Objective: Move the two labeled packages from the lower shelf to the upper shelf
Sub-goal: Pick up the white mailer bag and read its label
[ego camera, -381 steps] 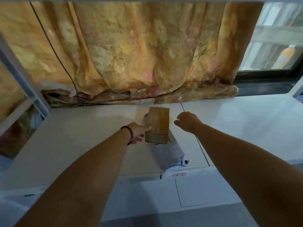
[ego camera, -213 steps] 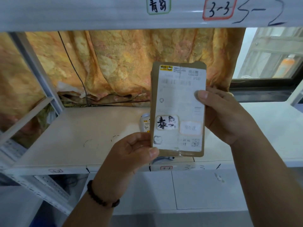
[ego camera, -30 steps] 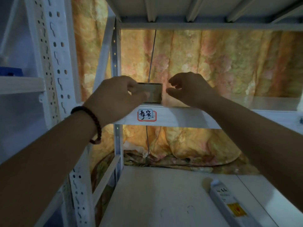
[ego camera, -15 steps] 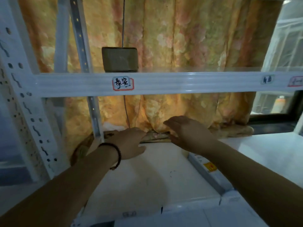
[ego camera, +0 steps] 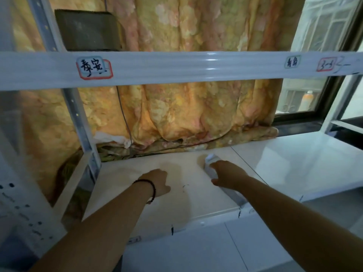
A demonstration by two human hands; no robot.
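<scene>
Close your right hand (ego camera: pixel 225 174) firmly around the middle of the long white package (ego camera: pixel 214 163) on the lower shelf (ego camera: pixel 137 211) before lifting (the brown package (ego camera: pixel 88 30) already sits on the upper shelf (ego camera: pixel 176 64)). It rests on the package, fingers hidden; your left hand (ego camera: pixel 157 181) lies loosely open, empty.

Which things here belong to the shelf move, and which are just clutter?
Job:
brown package, already on the upper shelf
white package, on the lower shelf under the right hand
left hand, empty above the lower shelf

Clutter:
orange curtain
hanging cord
shelf tags
window
</scene>
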